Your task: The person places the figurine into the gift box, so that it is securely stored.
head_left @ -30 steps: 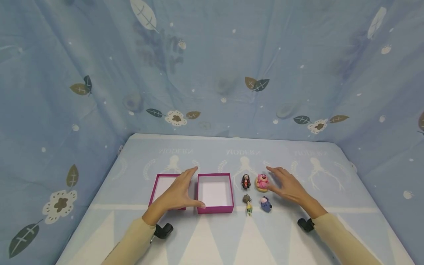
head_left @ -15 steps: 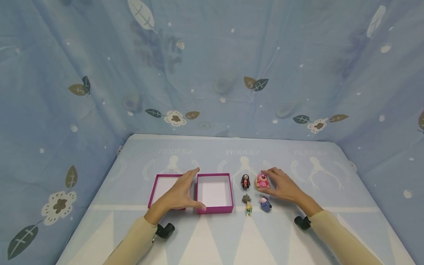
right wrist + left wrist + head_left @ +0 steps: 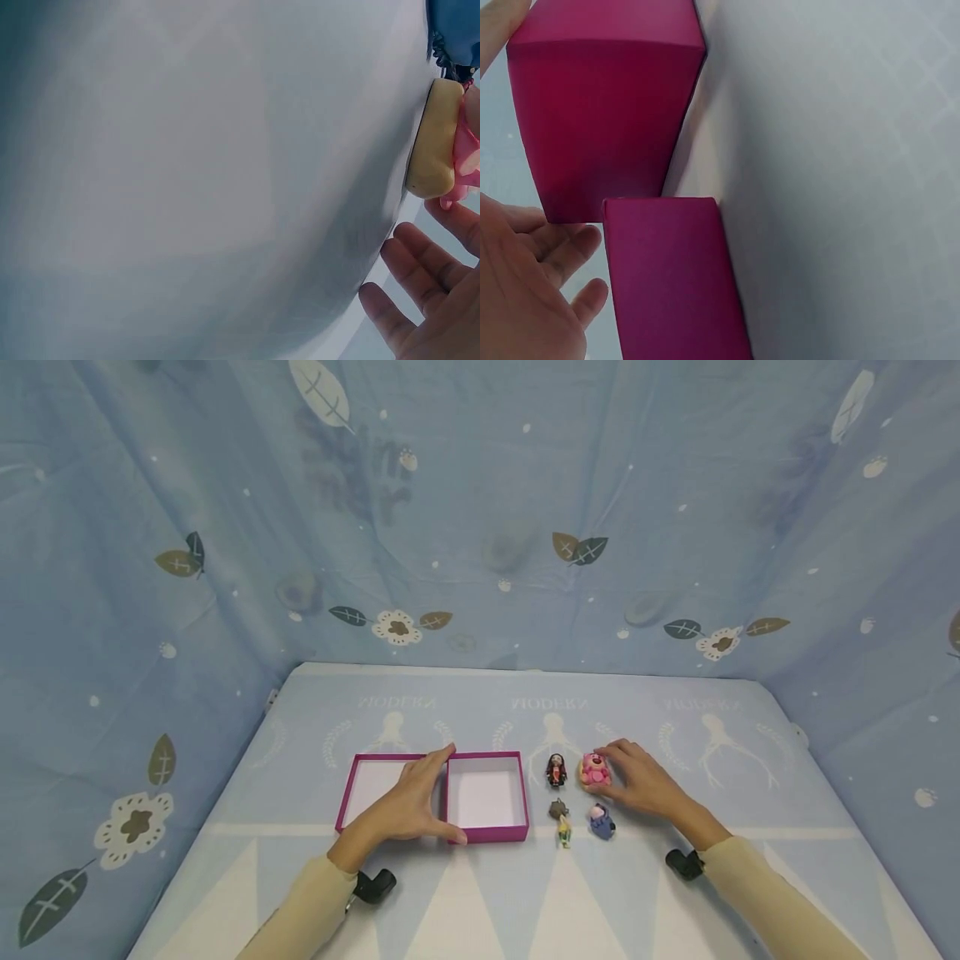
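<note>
A square magenta box (image 3: 487, 835) with a white inside lies open side up near the middle of the table. My left hand (image 3: 405, 802) spans its left side, thumb at the front corner and fingertips at the back corner, gripping it. In the left wrist view the box (image 3: 604, 127) shows between thumb and fingers. On the right, my right hand (image 3: 645, 783) pinches a pink bear figurine (image 3: 596, 770) seated on a yellow ring, thumb in front and index finger behind. The right wrist view shows the yellow ring (image 3: 435, 142) side-on, still on the table, with the other fingers spread.
A second, shallower magenta box part (image 3: 367, 785) lies left, partly behind my left hand. Close to the bear are a dark-haired figurine (image 3: 556, 771), a brown-topped green and yellow figurine (image 3: 563, 827) and a blue figurine (image 3: 602, 822). Patterned cloth (image 3: 480, 568) hangs behind.
My right hand has moved left to the pink bear figurine, and its thumb and index finger have come together round it. My left fingers have drawn slightly in against the box.
</note>
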Tool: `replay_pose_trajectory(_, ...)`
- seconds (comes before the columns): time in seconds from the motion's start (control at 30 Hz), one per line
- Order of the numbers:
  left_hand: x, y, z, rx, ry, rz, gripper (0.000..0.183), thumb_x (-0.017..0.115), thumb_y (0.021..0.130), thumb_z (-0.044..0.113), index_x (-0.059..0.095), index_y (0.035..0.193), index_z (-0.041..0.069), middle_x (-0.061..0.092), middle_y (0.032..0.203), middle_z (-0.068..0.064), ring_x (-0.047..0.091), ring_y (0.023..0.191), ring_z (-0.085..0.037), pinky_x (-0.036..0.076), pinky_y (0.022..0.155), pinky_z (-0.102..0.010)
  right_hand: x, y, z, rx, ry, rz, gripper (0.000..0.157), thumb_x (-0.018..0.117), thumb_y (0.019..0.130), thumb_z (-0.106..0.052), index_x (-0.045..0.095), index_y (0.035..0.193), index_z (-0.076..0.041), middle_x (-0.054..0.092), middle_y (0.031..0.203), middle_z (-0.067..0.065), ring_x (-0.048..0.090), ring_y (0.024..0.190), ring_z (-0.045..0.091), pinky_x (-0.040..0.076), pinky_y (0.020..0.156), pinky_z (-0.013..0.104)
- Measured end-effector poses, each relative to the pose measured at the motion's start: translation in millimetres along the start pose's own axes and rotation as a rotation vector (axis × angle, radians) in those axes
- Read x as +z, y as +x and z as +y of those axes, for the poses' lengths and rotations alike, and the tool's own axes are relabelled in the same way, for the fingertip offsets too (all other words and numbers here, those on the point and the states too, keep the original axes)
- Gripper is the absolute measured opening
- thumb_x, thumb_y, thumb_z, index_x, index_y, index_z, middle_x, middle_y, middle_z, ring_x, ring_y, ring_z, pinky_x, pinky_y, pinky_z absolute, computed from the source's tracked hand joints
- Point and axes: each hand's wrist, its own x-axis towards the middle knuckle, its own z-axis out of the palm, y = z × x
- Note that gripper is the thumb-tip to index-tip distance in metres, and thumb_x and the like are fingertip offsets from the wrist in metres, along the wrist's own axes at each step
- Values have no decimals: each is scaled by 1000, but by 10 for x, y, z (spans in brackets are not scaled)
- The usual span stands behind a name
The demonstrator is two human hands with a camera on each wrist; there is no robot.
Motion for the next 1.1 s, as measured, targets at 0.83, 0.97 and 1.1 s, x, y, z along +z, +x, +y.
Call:
replay_pose_trajectory(0.83, 66, -194, 42, 2, 28, 99, 125, 77, 63, 72, 23, 155, 7, 32, 158, -12, 30, 145, -34, 23, 118, -57, -4, 3, -51, 72, 43, -38, 64, 76, 81, -48, 60, 127, -6, 60, 124, 14, 55, 118, 36, 46, 100, 56)
replay_pose_trajectory(0.97, 92, -236, 22, 18, 28, 119, 120, 77, 65, 69, 24, 155, 10, 34, 157, -10, 30, 145, -34, 24, 117, -56, -8, 0, -56, 78, 29, -36, 64, 76, 81, -48, 60, 127, -6, 61, 123, 14, 55, 118, 36, 46, 100, 56)
replay_pose_trajectory(1.1, 109, -262, 10, 35, 7, 156, 115, 77, 67, 67, 29, 154, 12, 37, 156, -5, 31, 145, -31, 28, 116, -55, -4, 8, -43, 81, 22, -32, 64, 77, 80, -48, 60, 127, -7, 61, 122, 13, 56, 118, 36, 46, 100, 56)
